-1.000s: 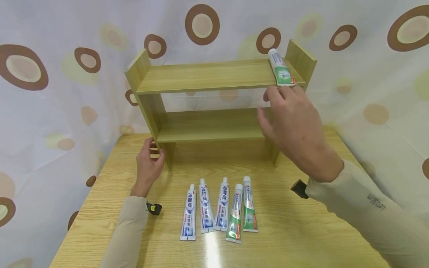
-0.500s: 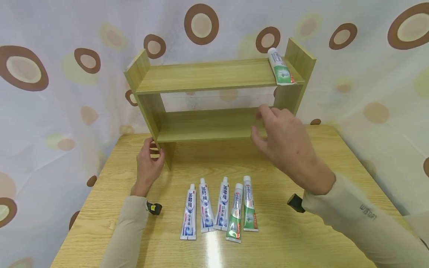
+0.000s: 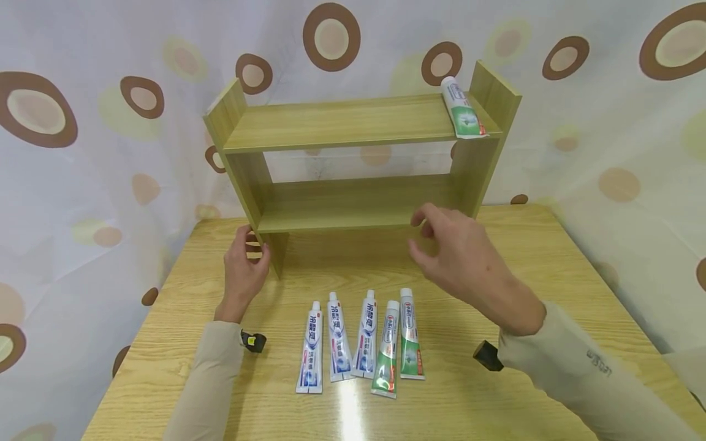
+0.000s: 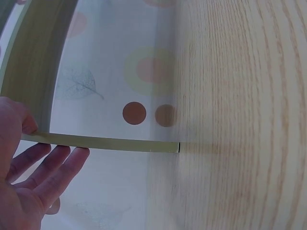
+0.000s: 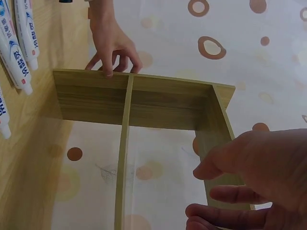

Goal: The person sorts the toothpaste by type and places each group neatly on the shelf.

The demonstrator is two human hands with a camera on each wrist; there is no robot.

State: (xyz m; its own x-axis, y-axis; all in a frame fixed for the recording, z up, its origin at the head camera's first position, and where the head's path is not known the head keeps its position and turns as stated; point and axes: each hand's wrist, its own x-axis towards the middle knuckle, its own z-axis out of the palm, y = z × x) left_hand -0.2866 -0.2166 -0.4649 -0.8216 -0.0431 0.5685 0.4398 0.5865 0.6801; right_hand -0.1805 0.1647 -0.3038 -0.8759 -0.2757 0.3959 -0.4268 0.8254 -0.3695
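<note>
My left hand (image 3: 246,272) pinches the left side panel of the wooden shelf (image 3: 353,220); in the left wrist view its thumb lies on one face and its fingers (image 4: 64,172) on the other. My right hand (image 3: 458,260) holds nothing, fingers loosely bent, in front of the shelf's lower right part. A green-and-white toothpaste tube (image 3: 463,110) lies on the top board at the right end, its flat end at the front edge. On the table are blue-and-white toothpaste tubes (image 3: 311,349) and two green-and-white tubes, one being the front tube (image 3: 387,352) and another the right tube (image 3: 410,337).
The two-board shelf stands towards the back of the wooden table (image 3: 491,404), before a patterned cloth (image 3: 375,37). Its middle board (image 3: 342,205) bears nothing visible. Black wrist cameras, such as the left one (image 3: 254,342), sit on both wrists.
My right hand has moved down and slightly left, away from the tube on the top board, to below the middle board's height. My left hand stays on the side panel.
</note>
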